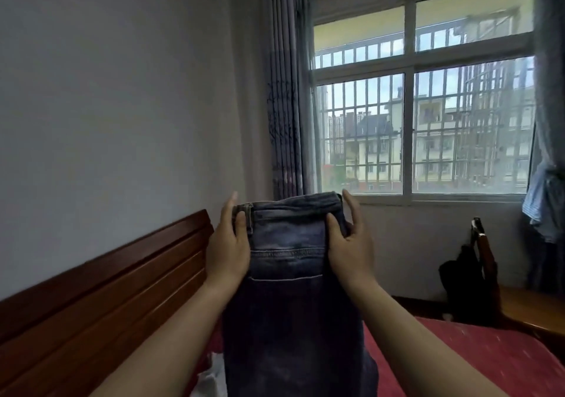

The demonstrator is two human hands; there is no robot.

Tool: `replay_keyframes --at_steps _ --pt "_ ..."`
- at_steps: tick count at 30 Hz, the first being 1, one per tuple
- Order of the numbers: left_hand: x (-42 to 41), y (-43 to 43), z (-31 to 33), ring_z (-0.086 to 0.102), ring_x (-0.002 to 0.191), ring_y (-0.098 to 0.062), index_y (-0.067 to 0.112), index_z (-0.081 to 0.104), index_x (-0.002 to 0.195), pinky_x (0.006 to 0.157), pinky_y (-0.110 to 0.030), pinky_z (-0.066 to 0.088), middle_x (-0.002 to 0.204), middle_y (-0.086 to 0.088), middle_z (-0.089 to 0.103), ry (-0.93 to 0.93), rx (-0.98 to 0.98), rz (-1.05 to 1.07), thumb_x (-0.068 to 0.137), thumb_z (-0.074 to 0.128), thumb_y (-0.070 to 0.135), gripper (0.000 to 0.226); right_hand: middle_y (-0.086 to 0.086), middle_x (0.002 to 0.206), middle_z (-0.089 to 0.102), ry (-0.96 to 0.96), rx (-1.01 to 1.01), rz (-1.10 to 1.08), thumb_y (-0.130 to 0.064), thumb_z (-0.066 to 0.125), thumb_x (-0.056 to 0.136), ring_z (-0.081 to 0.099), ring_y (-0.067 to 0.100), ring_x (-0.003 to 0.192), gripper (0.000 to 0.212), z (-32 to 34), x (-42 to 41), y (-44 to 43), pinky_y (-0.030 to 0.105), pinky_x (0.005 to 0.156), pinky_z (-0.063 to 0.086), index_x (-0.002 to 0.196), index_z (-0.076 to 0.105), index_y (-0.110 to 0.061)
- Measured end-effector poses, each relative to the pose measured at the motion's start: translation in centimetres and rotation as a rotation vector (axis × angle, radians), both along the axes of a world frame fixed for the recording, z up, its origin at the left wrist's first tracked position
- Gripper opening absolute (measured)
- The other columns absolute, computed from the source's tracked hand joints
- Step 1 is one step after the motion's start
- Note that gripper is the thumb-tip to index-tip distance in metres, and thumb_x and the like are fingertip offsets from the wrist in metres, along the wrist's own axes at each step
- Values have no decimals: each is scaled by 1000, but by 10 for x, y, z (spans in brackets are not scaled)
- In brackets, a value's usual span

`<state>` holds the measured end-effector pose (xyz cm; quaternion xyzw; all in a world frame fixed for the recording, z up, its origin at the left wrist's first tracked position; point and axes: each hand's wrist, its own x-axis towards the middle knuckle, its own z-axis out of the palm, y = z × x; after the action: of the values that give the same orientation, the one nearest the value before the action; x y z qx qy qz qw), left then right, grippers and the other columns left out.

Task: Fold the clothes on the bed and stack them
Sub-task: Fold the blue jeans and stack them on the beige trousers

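Jeans hang upright in front of you, raised above the red bed, waistband on top. Your left grip pinches the waistband's left end, thumb in front; your right grip pinches the right end likewise. A wooden headboard runs along your left.

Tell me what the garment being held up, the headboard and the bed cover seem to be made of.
The garment looks like denim: faded blue-grey, with stitched seams and a pocket edge, likely cotton. The headboard looks like wood: reddish-brown and glossy, probably varnished, with light sheen along its grooved boards. The bed cover looks like woven cloth: matte red with small pale flecks, fibre unclear.
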<state>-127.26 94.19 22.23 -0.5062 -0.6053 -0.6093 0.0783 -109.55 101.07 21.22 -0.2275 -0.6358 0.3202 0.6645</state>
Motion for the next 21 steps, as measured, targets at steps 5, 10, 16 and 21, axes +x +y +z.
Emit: replay_keyframes --at_steps 5,10,16,21 --pt "33 -19 -27 47 118 -9 33 44 132 91 -21 33 131 8 52 -7 152 130 95 32 51 43 -44 113 46 -56 10 -43 -29 56 92 48 -12 110 45 -19 29 -13 3 89 37 131 44 -49" --pt "62 -43 -65 55 107 -16 33 49 127 80 -22 35 121 3 58 20 -19 246 91 41 51 41 -41 124 43 -149 -103 288 -61 47 80 46 -10 116 61 -58 42 -44 20 98 39 134 19 -64" --pt "80 -76 -87 38 91 12 35 51 124 68 -1 28 112 13 55 84 -39 286 90 42 47 37 -21 130 49 -64 -213 290 -58 55 79 50 2 120 65 -104 51 -72 39 102 44 134 22 -63" --pt "79 -105 -75 44 94 7 32 52 125 72 -8 29 111 17 54 96 -39 201 94 46 37 32 -38 142 27 -122 -190 333 -62 53 82 30 -16 127 66 -115 53 -107 7 100 30 134 12 -66"
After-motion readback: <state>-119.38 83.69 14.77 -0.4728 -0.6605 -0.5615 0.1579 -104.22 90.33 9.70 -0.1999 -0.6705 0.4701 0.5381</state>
